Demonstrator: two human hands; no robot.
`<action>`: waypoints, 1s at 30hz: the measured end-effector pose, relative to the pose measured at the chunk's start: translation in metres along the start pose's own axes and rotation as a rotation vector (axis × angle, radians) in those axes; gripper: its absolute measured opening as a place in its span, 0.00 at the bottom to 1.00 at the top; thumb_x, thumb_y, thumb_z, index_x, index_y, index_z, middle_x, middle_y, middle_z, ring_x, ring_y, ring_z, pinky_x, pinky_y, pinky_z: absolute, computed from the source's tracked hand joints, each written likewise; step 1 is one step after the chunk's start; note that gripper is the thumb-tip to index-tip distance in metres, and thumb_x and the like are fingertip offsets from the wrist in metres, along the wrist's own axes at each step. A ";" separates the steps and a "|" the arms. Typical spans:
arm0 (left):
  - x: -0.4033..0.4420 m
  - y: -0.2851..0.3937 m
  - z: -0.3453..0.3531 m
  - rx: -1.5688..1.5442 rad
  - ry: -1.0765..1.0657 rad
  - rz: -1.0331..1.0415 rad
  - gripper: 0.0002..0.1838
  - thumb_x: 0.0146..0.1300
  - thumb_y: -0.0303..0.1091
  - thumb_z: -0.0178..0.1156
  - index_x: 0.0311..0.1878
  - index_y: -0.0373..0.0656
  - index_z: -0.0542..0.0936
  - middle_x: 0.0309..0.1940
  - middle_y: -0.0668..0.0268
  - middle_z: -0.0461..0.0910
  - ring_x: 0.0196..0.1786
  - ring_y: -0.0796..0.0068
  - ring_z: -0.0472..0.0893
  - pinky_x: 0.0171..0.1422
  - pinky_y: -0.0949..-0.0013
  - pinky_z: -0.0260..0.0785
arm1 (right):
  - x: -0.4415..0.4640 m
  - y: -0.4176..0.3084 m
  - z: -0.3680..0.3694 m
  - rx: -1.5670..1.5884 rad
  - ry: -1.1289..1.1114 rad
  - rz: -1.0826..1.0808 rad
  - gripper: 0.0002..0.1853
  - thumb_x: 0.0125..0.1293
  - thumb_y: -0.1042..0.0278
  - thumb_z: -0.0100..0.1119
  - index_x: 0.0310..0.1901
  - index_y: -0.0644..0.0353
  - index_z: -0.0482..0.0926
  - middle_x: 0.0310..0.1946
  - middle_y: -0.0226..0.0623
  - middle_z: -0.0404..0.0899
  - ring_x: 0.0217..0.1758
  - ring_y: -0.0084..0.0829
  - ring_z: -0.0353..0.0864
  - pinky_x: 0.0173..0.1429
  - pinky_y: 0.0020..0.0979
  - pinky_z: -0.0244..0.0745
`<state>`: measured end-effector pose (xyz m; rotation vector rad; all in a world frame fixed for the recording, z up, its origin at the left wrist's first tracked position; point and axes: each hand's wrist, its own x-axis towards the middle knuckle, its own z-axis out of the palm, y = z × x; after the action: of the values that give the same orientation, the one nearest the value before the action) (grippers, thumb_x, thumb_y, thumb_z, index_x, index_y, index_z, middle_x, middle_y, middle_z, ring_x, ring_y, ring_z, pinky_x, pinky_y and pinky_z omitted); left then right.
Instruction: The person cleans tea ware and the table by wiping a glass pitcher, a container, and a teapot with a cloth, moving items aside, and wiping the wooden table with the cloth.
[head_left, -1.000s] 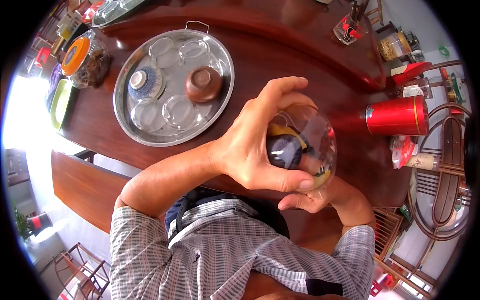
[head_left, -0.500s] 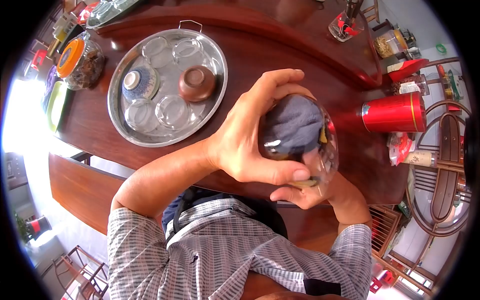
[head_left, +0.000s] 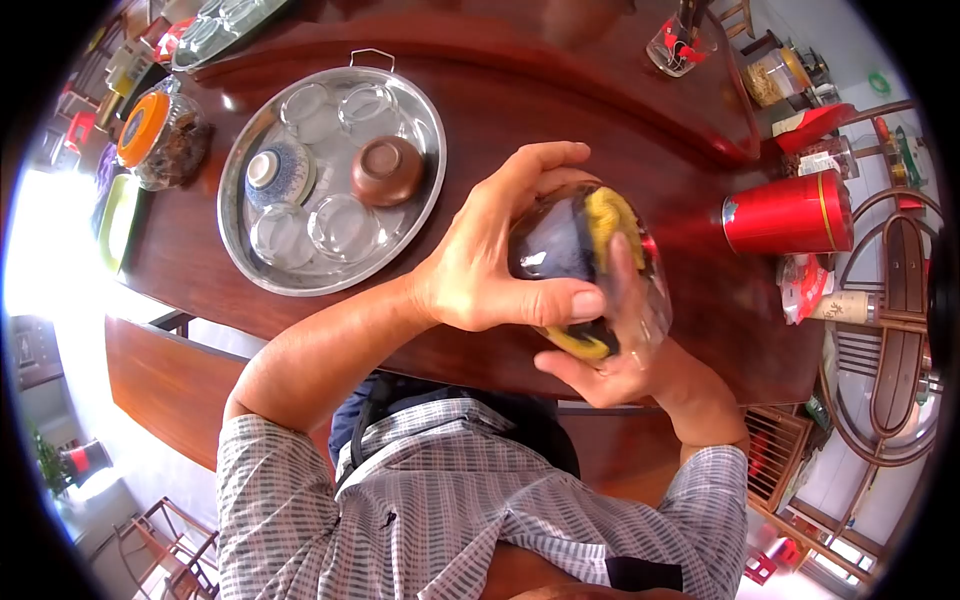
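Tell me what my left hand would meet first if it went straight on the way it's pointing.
Your left hand is curled around the clear glass, so that comes first. Past it, the line seems to run over the table, though depth is hard to judge.

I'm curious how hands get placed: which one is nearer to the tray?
Left. The left hand is just to the right of the tray; the right hand is farther right and closer to the person's body.
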<state>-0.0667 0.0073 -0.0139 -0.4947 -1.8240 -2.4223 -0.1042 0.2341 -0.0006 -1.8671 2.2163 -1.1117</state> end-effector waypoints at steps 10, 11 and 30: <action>-0.003 -0.003 -0.003 -0.057 -0.089 0.012 0.65 0.50 0.48 0.81 0.82 0.28 0.51 0.68 0.42 0.74 0.69 0.51 0.79 0.76 0.53 0.70 | 0.014 -0.008 -0.009 0.103 -0.193 -0.055 0.52 0.61 0.64 0.79 0.82 0.63 0.57 0.73 0.55 0.71 0.77 0.63 0.68 0.79 0.56 0.62; -0.003 -0.002 -0.003 -0.068 -0.078 -0.006 0.65 0.50 0.48 0.81 0.82 0.28 0.51 0.68 0.42 0.74 0.69 0.51 0.79 0.76 0.53 0.70 | 0.017 -0.011 -0.008 0.036 -0.194 -0.058 0.51 0.60 0.65 0.79 0.81 0.62 0.59 0.73 0.55 0.71 0.75 0.63 0.70 0.77 0.56 0.65; -0.004 -0.002 -0.001 -0.094 -0.009 -0.041 0.65 0.51 0.50 0.81 0.82 0.27 0.53 0.69 0.43 0.74 0.72 0.54 0.76 0.79 0.54 0.66 | 0.005 -0.004 -0.011 0.028 -0.219 -0.023 0.62 0.63 0.53 0.78 0.84 0.67 0.41 0.73 0.62 0.69 0.75 0.64 0.70 0.80 0.58 0.59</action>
<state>-0.0639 0.0060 -0.0168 -0.4805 -1.7465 -2.5465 -0.1072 0.2350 0.0115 -1.9050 2.0550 -0.8873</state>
